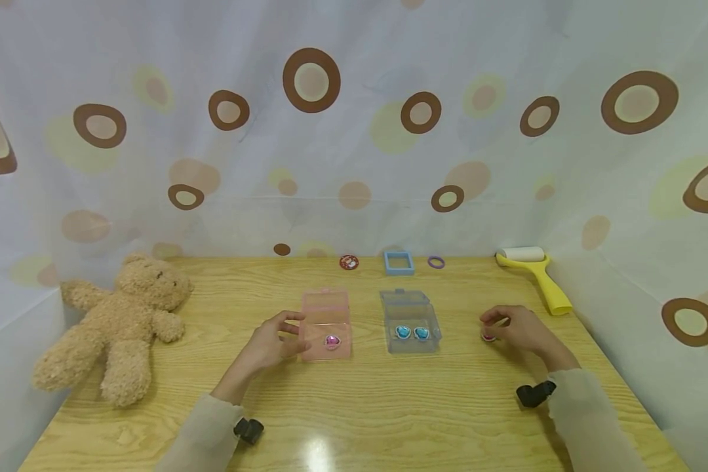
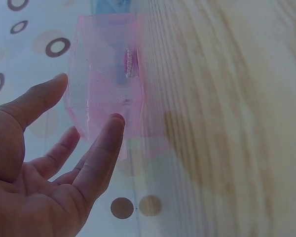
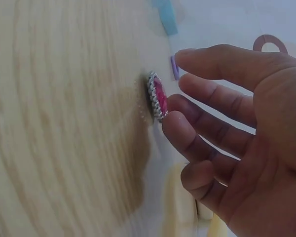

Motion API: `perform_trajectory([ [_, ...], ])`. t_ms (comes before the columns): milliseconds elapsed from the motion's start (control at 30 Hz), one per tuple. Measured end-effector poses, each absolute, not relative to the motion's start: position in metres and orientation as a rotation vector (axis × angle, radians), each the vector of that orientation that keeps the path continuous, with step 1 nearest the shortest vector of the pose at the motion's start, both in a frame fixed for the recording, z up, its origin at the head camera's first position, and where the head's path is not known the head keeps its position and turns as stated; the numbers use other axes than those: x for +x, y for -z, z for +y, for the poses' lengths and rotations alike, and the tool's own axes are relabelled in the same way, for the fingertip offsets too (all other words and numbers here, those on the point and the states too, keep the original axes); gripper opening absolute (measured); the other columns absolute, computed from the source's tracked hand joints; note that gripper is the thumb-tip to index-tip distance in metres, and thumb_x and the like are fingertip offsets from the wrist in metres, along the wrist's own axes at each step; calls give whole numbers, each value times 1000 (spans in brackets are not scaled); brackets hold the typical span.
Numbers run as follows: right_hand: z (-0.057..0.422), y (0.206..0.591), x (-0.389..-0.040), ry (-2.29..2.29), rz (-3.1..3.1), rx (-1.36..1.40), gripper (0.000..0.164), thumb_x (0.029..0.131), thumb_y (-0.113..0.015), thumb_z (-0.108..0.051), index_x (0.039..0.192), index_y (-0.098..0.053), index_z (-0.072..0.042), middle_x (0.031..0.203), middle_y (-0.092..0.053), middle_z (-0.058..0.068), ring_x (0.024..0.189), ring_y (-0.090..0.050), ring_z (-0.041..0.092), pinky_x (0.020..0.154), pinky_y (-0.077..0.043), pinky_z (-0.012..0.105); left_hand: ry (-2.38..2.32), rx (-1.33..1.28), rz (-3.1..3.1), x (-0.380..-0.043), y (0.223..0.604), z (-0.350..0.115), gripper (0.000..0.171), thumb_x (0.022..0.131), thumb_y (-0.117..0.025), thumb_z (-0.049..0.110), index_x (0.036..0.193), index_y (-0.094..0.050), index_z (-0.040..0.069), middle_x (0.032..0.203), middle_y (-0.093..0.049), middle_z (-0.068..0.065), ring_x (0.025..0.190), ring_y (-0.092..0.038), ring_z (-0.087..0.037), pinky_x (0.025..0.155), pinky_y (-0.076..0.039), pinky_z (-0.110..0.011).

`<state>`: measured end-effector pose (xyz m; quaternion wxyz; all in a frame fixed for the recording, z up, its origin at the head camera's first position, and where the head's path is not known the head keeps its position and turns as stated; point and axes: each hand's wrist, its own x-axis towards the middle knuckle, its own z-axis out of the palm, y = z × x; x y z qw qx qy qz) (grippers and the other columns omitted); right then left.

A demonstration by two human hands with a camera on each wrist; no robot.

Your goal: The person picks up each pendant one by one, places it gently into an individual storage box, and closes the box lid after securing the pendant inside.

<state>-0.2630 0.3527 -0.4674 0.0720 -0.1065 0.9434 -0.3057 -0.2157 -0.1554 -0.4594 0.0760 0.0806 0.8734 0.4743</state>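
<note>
Head: pink rhinestone [image 1: 488,337] on table [image 1: 360,406], R hand [image 1: 516,328] at it; L hand [image 1: 273,342] beside pink plastic box [image 1: 339,354].
L wrist: fingers spread, no pinch; box prob. light, stiff.
R wrist: fingers apart, no pinch; rhinestone prob. light, hard, slick; take by beaded rim [image 3: 154,100].

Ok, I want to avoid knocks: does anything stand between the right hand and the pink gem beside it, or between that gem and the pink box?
Nothing visible stands between the right hand and the pink gem. Between that gem and the pink box sits the grey box, open, holding two blue gems.
</note>
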Motion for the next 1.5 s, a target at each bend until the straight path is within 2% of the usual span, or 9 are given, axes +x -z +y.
perform_trajectory([
  [267,357,472,-262,853,2861,-321,30,88,-76,-31,109,-71,-9,100,-71,3,90,-61,15,80,-50,34,-1419,281,2611,-215,459,-157,59,89,-76,19,140,-51,5,125,-63,-25,105,-67,-36,82,-59,-45],
  [567,360,475,-263,823,2808,-316,37,82,-82,-28,111,-71,-8,101,-70,6,89,-60,18,74,-50,33,-1426,276,2606,-215,458,-157,59,89,-76,19,140,-51,5,125,-62,-26,106,-66,-36,82,-59,-44],
  [1067,357,473,-264,852,2811,-321,32,84,-80,-27,108,-70,-9,97,-68,6,85,-59,16,71,-49,31,-1434,286,2599,-216,458,-159,60,89,-76,19,141,-50,5,125,-62,-26,105,-66,-35,82,-59,-44],
  [1500,351,465,-266,849,2852,-345,30,88,-75,-28,112,-69,-10,100,-68,4,85,-61,16,72,-50,31,-1429,264,2607,-217,459,-158,59,88,-77,20,140,-52,7,124,-63,-24,104,-66,-34,82,-59,-43],
])
